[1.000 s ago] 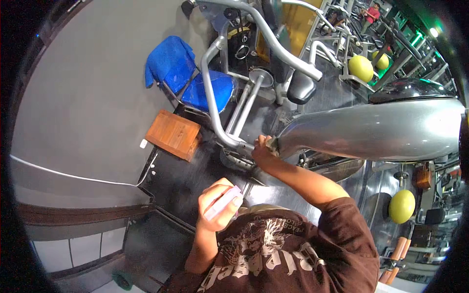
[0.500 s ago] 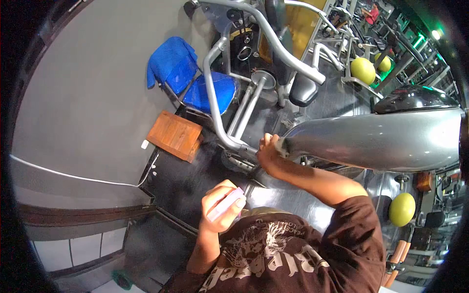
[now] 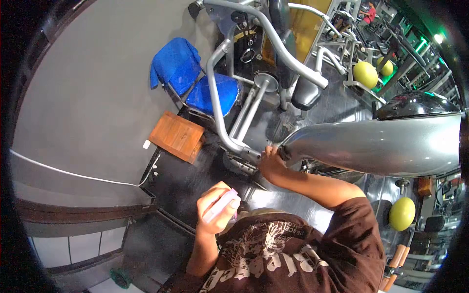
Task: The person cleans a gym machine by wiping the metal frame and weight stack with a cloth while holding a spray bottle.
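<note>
My left hand (image 3: 215,207) is closed around what looks like a pale lilac spray bottle (image 3: 221,205), seen from above in front of my chest. Its lower part is mostly hidden by my fingers and the shirt. My right arm reaches forward, and my right hand (image 3: 272,162) is at the dark lower end of a large silver machine housing (image 3: 371,141). Its fingers are bent against that end; whether a cloth or anything else is under them is hidden. Beside that hand runs the grey tubular frame (image 3: 234,141) of an exercise machine.
A blue chair (image 3: 212,95) with a blue towel (image 3: 176,58) over its back stands by the grey wall. Near it is a wooden step box (image 3: 177,136). Yellow balls (image 3: 402,214) lie on the right. A white cable (image 3: 73,171) runs along the wall. Far off is a person in red (image 3: 370,14).
My right hand has shifted slightly down along the housing's end, and a pale patch beside its fingers no longer shows. My left hand has moved slightly left with the bottle.
</note>
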`<action>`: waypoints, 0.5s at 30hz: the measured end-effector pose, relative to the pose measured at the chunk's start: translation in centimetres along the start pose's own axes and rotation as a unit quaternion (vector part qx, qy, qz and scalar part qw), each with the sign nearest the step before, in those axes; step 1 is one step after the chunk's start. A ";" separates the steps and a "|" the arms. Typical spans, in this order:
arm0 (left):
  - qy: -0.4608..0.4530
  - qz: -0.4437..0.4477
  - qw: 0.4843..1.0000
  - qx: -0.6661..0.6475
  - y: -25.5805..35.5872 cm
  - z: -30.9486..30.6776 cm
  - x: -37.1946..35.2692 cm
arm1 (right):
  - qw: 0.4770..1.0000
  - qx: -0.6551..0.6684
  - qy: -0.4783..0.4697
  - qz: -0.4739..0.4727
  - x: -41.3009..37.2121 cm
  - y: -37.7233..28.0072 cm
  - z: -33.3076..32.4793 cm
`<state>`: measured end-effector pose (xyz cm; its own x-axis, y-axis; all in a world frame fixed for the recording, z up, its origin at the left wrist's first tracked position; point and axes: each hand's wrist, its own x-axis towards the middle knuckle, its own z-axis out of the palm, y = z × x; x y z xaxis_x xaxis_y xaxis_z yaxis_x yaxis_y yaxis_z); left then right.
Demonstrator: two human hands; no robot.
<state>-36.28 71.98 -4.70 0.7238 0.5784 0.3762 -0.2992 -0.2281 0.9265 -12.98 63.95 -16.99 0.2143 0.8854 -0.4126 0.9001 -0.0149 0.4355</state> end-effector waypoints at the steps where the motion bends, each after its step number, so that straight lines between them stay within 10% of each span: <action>1: 0.002 -0.005 1.000 -0.002 -0.4 0.0 -0.1 | 1.000 -0.001 0.011 -0.020 -1.3 0.5 -1.0; 9: -0.005 -0.035 0.999 -0.006 -0.1 0.3 0.3 | 0.998 -0.030 0.063 -0.002 1.1 -0.8 4.0; 13: -0.008 -0.004 1.000 -0.009 -0.3 0.2 0.0 | 0.905 0.252 0.229 0.257 10.6 -5.7 18.0; 15: -0.009 0.009 1.000 -0.011 -0.2 0.1 -0.2 | 0.933 0.231 0.183 0.205 10.9 -5.1 18.5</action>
<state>-36.24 71.83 -4.99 0.7293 0.5599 0.3932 -0.3257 -0.2214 0.9192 -8.23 65.12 -38.51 0.5083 0.8596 0.0514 0.8568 -0.5108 0.0706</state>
